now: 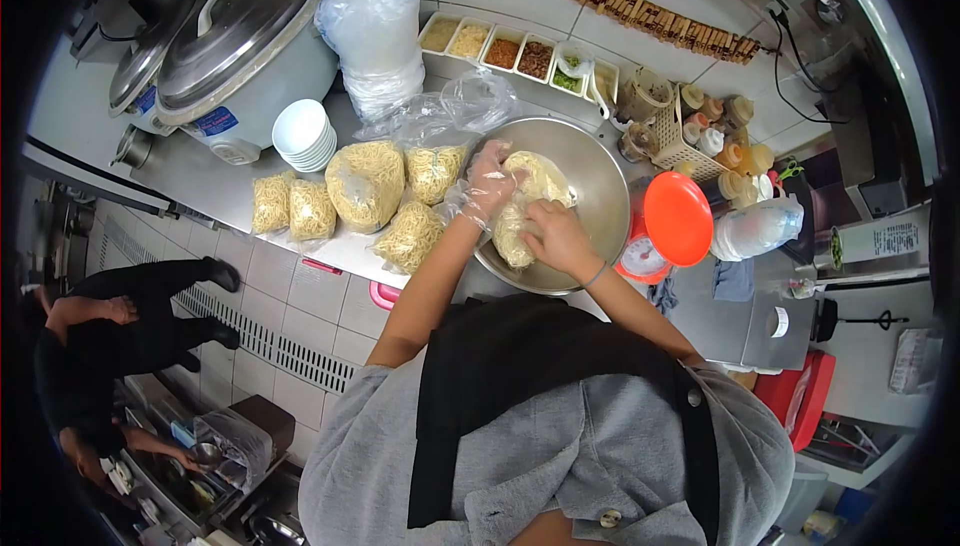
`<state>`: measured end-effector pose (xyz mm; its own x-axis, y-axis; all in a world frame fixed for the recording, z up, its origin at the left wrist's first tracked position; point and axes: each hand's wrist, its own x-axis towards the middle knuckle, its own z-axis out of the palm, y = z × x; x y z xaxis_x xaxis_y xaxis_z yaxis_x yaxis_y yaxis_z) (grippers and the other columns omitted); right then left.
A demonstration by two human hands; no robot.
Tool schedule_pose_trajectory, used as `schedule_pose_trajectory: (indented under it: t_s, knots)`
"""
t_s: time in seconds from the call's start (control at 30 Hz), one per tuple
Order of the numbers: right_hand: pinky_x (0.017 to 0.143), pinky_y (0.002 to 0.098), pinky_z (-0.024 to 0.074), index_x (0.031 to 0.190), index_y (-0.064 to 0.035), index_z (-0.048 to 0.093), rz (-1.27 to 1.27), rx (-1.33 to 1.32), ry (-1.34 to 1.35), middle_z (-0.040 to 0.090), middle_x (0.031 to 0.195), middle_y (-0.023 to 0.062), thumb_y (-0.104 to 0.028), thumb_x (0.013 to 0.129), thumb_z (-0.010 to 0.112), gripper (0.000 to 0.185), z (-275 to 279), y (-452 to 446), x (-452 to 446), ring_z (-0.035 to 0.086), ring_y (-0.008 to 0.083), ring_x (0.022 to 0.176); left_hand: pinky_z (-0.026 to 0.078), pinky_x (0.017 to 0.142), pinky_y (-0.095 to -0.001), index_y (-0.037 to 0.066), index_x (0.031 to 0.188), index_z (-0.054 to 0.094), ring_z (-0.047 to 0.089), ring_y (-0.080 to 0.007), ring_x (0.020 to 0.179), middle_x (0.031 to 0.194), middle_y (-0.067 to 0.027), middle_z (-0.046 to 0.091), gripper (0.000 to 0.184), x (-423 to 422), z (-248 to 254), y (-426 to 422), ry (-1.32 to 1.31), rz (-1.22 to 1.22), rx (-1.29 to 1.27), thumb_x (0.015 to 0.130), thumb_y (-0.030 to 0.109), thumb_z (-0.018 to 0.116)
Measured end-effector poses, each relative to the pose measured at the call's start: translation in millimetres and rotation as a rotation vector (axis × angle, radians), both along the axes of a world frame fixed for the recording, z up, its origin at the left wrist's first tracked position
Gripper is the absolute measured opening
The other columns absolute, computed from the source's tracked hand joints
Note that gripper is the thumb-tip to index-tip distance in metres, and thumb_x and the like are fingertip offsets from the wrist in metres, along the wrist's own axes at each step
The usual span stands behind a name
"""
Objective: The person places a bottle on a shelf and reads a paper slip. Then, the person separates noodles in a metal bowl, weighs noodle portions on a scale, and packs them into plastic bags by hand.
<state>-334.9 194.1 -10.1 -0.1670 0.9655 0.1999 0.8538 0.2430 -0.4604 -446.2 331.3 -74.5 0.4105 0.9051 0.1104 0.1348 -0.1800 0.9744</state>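
A clear plastic bag of noodles lies tilted inside a wide steel mixing bowl. Pale loose noodles show in the bowl at the bag's upper end. My left hand, in a thin clear plastic glove, is closed at the upper left side of the bag; its fingertips are partly hidden. On the bag's right side, my right hand grips the plastic with bent fingers and appears bare. Left of the bowl stand more bagged noodles, several bags in different sizes.
Stacked white bowls and large rice cookers stand at the left. Seasoning containers line the back. An orange-red scale sits close right of the bowl, near a basket of bottles. Another person works at far left.
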Motion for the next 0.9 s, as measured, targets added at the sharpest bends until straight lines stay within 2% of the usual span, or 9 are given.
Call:
schedule_pose_trajectory:
  t_s: [0.17, 0.23, 0.27, 0.33, 0.4, 0.47, 0.77, 0.83, 0.9]
  knots:
    - [0.078, 0.0399, 0.0436, 0.090, -0.0028, 0.051, 0.036, 0.002, 0.167, 0.054, 0.093, 0.0163, -0.013, 0.073, 0.068, 0.026, -4, -2, 4, 0.053, 0.0344, 0.089, 0.047, 0.084, -0.0302, -0.002, 0.118, 0.046, 0.058, -0.0208, 0.100, 0.107, -0.0171, 0.060, 0.054, -3, 3, -6, 0.066, 0.018, 0.118, 0.071, 0.005, 0.072]
    - [0.075, 0.0387, 0.0441, 0.087, -0.0025, 0.051, 0.062, -0.007, 0.334, 0.052, 0.088, 0.0146, -0.013, 0.073, 0.068, 0.025, 1, -5, 7, 0.053, 0.0332, 0.087, 0.044, 0.090, -0.0328, 0.002, 0.123, 0.044, 0.054, -0.0227, 0.108, 0.115, -0.0179, 0.056, 0.062, -5, 8, -9, -0.269, -0.157, 0.034, 0.069, 0.007, 0.074]
    - [0.075, 0.0387, 0.0441, 0.087, -0.0025, 0.051, 0.077, -0.008, 0.340, 0.052, 0.088, 0.0146, -0.013, 0.073, 0.068, 0.025, -1, -5, 10, 0.053, 0.0332, 0.087, 0.044, 0.090, -0.0328, 0.002, 0.123, 0.044, 0.054, -0.0227, 0.108, 0.115, -0.0179, 0.056, 0.062, -6, 10, -9, -0.263, -0.142, 0.036, 0.069, 0.007, 0.074]
    - [0.075, 0.0386, 0.0447, 0.084, -0.0015, 0.052, 0.054, -0.017, 0.401, 0.052, 0.088, 0.0145, -0.012, 0.074, 0.068, 0.022, -6, -4, 14, 0.053, 0.0325, 0.085, 0.041, 0.096, -0.0379, 0.006, 0.130, 0.041, 0.051, -0.0287, 0.114, 0.122, -0.0204, 0.052, 0.077, -12, 21, -12, 0.018, -0.288, 0.326, 0.065, 0.020, 0.078]
    - [0.074, 0.0380, 0.0458, 0.082, -0.0010, 0.055, 0.106, 0.057, 0.284, 0.053, 0.090, 0.0152, -0.012, 0.075, 0.068, 0.019, -4, -3, 15, 0.055, 0.0326, 0.085, 0.039, 0.098, -0.0415, 0.008, 0.135, 0.038, 0.049, -0.0360, 0.115, 0.124, -0.0222, 0.051, 0.091, -12, 38, -23, 0.267, -0.219, 0.178, 0.059, 0.035, 0.080]
    - [0.073, 0.0378, 0.0467, 0.083, -0.0009, 0.059, 0.108, 0.082, 0.194, 0.054, 0.092, 0.0154, -0.013, 0.075, 0.068, 0.017, 0, -2, 12, 0.056, 0.0326, 0.086, 0.040, 0.098, -0.0416, 0.007, 0.135, 0.038, 0.049, -0.0387, 0.116, 0.123, -0.0253, 0.051, 0.095, -11, 38, -22, 0.207, -0.219, 0.126, 0.056, 0.039, 0.080]
    - [0.078, 0.0388, 0.0458, 0.084, -0.0028, 0.063, 0.114, -0.008, -0.027, 0.056, 0.097, 0.0134, -0.017, 0.070, 0.073, 0.022, 19, -3, 8, 0.054, 0.0327, 0.090, 0.040, 0.099, -0.0407, 0.000, 0.133, 0.038, 0.047, -0.0397, 0.119, 0.125, -0.0280, 0.049, 0.100, 7, 36, -18, 0.429, -0.263, 0.042, 0.050, 0.037, 0.079]
    - [0.079, 0.0391, 0.0453, 0.084, -0.0032, 0.063, 0.114, 0.000, -0.062, 0.056, 0.097, 0.0130, -0.017, 0.070, 0.073, 0.022, 18, -3, 7, 0.053, 0.0328, 0.091, 0.045, 0.091, -0.0435, 0.001, 0.122, 0.045, 0.055, -0.0394, 0.108, 0.118, -0.0257, 0.054, 0.083, 9, 45, -23, 0.553, -0.209, 0.125, 0.053, 0.033, 0.079]
    - [0.080, 0.0395, 0.0449, 0.084, -0.0035, 0.063, 0.108, 0.006, -0.097, 0.056, 0.097, 0.0127, -0.018, 0.070, 0.073, 0.023, 19, -4, 4, 0.053, 0.0328, 0.092, 0.044, 0.092, -0.0437, 0.001, 0.126, 0.043, 0.053, -0.0392, 0.110, 0.118, -0.0253, 0.054, 0.080, 6, 60, -34, 0.535, -0.186, 0.147, 0.058, 0.025, 0.076]
